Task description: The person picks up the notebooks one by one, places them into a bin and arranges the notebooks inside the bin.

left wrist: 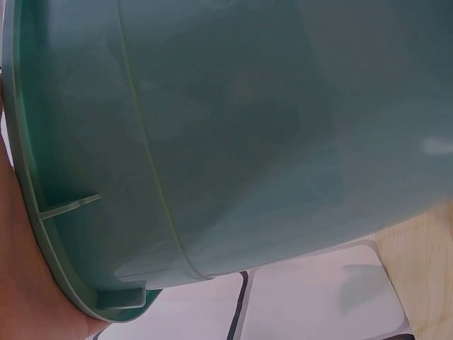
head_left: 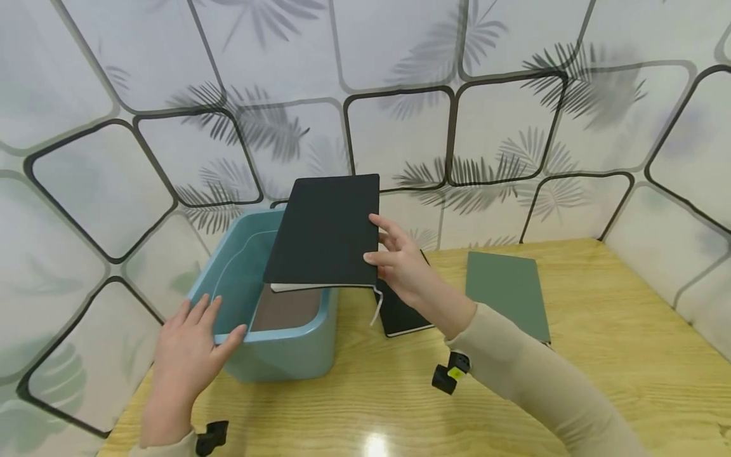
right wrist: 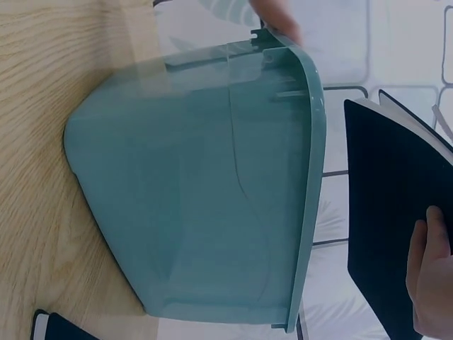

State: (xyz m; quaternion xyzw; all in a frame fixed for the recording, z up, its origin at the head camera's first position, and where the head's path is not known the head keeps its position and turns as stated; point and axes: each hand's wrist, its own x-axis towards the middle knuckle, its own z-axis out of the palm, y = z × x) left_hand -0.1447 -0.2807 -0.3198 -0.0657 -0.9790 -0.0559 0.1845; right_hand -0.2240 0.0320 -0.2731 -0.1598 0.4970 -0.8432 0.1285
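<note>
My right hand (head_left: 405, 263) pinches a black notebook (head_left: 328, 231) by its right edge, fingertips and thumb on the cover. The notebook is tilted above the right part of a blue plastic bin (head_left: 280, 362), its white ribbon (head_left: 378, 308) hanging down. In the right wrist view the notebook (right wrist: 386, 205) is held beside the bin's rim. My left hand (head_left: 191, 346) rests on the bin's near left rim, fingers spread over the edge and thumb along it. Inside the bin lies a flat greyish-brown thing (head_left: 288, 311), partly hidden under the notebook.
Another black notebook (head_left: 400, 311) lies on the wooden table (head_left: 628, 330) right of the bin, partly behind my right hand. Farther right lies a green notebook (head_left: 505, 292). A patterned wall (head_left: 400, 139) stands directly behind the table.
</note>
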